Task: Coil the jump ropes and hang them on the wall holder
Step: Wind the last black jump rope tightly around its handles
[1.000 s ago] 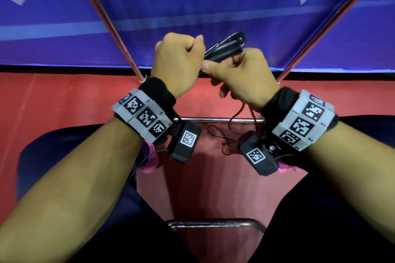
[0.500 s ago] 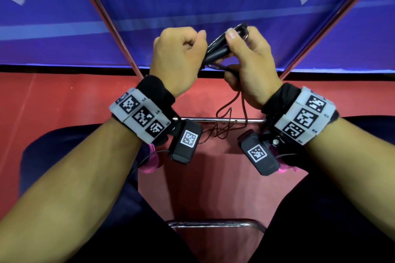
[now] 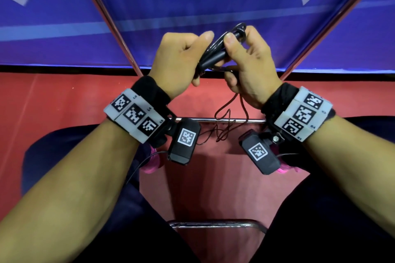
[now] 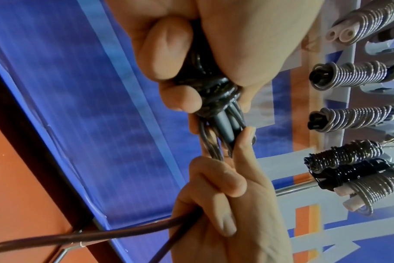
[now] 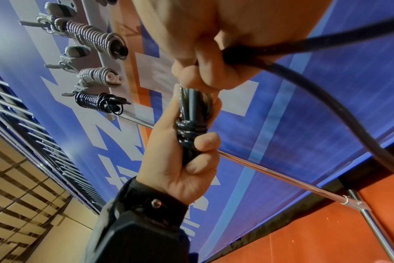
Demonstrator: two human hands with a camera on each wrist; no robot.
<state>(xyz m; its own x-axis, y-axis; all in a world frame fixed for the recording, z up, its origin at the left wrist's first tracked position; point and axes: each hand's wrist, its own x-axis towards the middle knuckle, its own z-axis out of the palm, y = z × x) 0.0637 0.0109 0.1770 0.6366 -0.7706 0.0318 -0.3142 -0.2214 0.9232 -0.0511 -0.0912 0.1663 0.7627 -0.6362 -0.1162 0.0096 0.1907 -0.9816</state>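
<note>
In the head view my left hand (image 3: 181, 60) grips the two black handles of a jump rope (image 3: 213, 58), held together and tilted up to the right. My right hand (image 3: 250, 64) pinches the upper end of the handles with thumb and fingers and holds the dark cord. A few turns of cord wrap the handles (image 4: 214, 92) just past my left fist (image 4: 169, 58). The loose cord (image 3: 226, 119) dangles in loops below both hands. It runs out through my right fist (image 5: 205, 71) as a thick black line (image 5: 326, 105).
A grey wall holder (image 4: 358, 106) carries several coiled ropes on its pegs (image 5: 95, 39). A metal frame stands against the blue banner (image 3: 64, 17), with slanted poles (image 3: 119, 45) and a crossbar (image 3: 213, 120). The floor is red (image 3: 53, 100).
My right hand has risen from under the handles to their upper end, carrying the cord round them. The dangling loops have lifted and shortened. The left hand stayed put.
</note>
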